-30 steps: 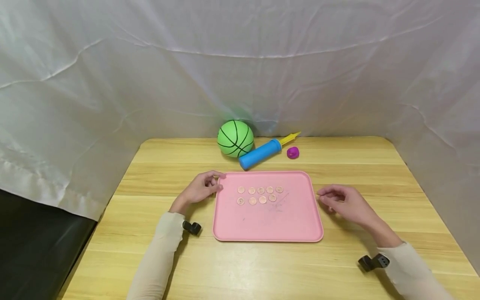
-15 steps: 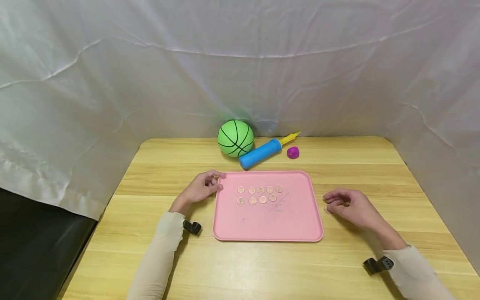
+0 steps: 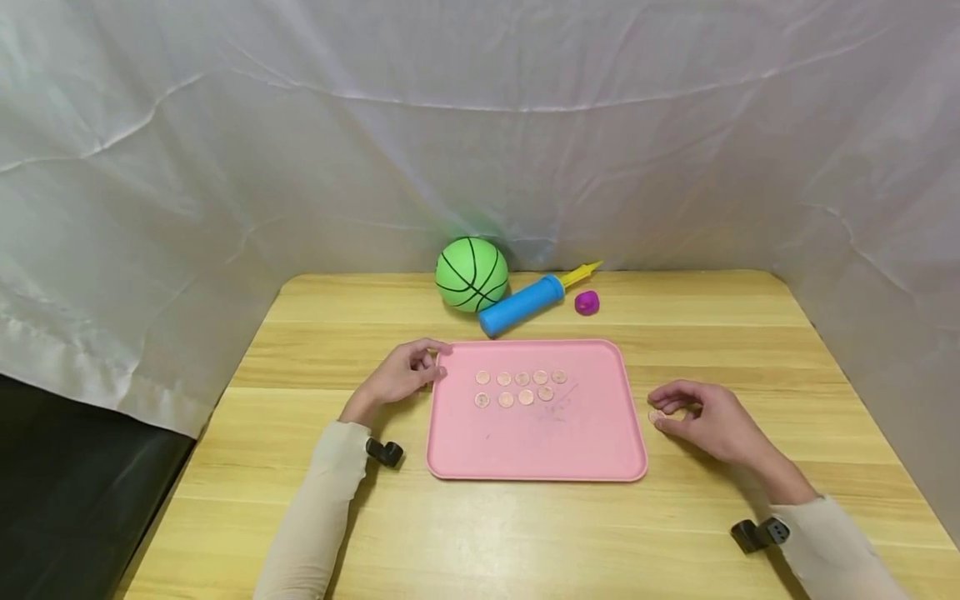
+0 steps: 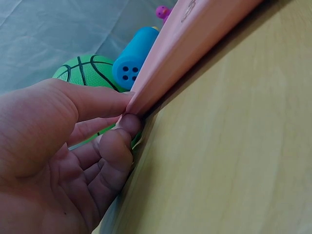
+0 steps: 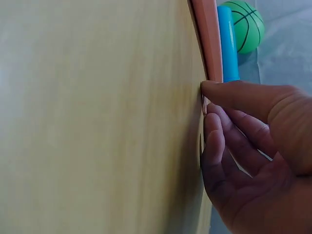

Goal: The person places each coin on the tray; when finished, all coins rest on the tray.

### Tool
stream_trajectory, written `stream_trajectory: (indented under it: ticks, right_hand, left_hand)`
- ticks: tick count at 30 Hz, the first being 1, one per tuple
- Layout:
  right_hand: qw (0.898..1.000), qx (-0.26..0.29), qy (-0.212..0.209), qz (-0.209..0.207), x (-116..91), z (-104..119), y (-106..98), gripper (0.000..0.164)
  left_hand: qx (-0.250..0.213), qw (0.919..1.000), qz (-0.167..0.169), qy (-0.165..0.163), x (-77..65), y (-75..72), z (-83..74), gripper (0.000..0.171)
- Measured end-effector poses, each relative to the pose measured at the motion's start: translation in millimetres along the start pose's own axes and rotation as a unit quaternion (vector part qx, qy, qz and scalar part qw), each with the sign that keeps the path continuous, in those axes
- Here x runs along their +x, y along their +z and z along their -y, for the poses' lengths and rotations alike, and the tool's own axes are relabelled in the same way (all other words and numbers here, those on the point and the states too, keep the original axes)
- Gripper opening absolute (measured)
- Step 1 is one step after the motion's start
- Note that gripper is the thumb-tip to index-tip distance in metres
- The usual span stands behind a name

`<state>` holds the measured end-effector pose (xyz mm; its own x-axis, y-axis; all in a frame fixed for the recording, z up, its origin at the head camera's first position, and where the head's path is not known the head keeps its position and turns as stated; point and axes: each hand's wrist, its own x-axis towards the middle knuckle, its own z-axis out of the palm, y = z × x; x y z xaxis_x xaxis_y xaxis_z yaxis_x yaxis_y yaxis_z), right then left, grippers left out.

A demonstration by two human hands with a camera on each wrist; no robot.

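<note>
A pink tray lies on the table, with several copper coins in two rows on its floor. My left hand pinches the tray's far left corner; in the left wrist view the thumb is on top of the rim and a fingertip is beneath it. Just beyond the tray's right side, my right hand holds one coin between thumb and fingers, low over the wood. The right wrist view shows that coin edge-on, with the thumb at one end and curled fingers at the other.
Behind the tray sit a green ball with black lines and a blue hand pump with a yellow nozzle, beside a small purple toy. A pale curtain hangs around the wooden table.
The right hand has shifted right and slightly nearer from the tray's edge, and a coin now shows at its fingertips. The left hand and the coins on the tray stay put.
</note>
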<state>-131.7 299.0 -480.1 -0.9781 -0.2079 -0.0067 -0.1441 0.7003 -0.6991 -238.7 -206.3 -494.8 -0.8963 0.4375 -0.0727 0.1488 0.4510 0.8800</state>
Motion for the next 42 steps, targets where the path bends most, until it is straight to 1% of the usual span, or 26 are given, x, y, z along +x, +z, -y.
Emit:
stream_trajectory:
  ticks: [3,5,11,13,16,21,25,29,32,36,38,42]
  right_hand:
    - [1.000,-0.022,-0.021,-0.006,1.6,-0.7,0.8,0.022]
    - [0.998,-0.032,-0.044,-0.008,2.6,-1.6,1.9,0.021]
    - [0.992,-0.047,-0.113,0.012,3.7,-2.7,5.2,0.026]
    - [0.991,-0.056,-0.123,0.018,4.1,-1.4,5.7,0.027]
    - [0.990,-0.064,-0.126,0.024,5.1,0.3,6.5,0.029]
    - [0.990,-0.068,-0.117,0.026,4.1,1.9,6.3,0.030]
    - [0.993,-0.052,-0.108,0.016,3.4,2.3,5.6,0.025]
    - [0.996,-0.026,-0.084,-0.004,3.1,2.3,4.8,0.023]
    - [0.997,-0.023,-0.068,-0.016,3.1,1.4,4.7,0.018]
    - [0.998,-0.023,-0.057,-0.016,4.5,0.4,3.9,0.012]
    - [0.999,-0.015,-0.047,-0.013,5.6,1.2,2.5,0.013]
    - [1.000,0.011,-0.013,-0.009,7.3,5.3,-2.4,0.018]
  left_hand:
    - [0.005,1.0000,0.000,0.004,0.3,-0.9,-0.8,0.039]
    - [0.008,1.0000,0.000,0.003,0.3,-1.2,-1.6,0.039]
    - [0.004,0.9999,0.000,-0.011,-1.2,-1.1,-2.4,0.039]
    - [0.002,0.9999,0.000,-0.010,-1.7,-1.1,-2.4,0.039]
    - [0.001,1.0000,-0.002,-0.007,-2.4,-1.1,-2.4,0.039]
    - [-0.002,0.9999,-0.001,-0.012,-3.3,-1.2,-3.9,0.038]
    - [-0.003,0.9999,-0.001,-0.015,-2.9,-0.9,-4.0,0.038]
    - [-0.005,0.9999,0.000,-0.014,-2.6,-0.7,-3.8,0.038]
    - [-0.007,0.9999,0.002,-0.015,-2.8,-0.4,-4.2,0.038]
    - [-0.008,0.9998,0.001,-0.016,-2.4,-0.1,-3.7,0.038]
    - [-0.008,0.9999,0.000,-0.015,-1.9,0.0,-3.5,0.038]
    - [-0.006,0.9999,-0.002,-0.012,-0.9,-0.1,-2.7,0.038]
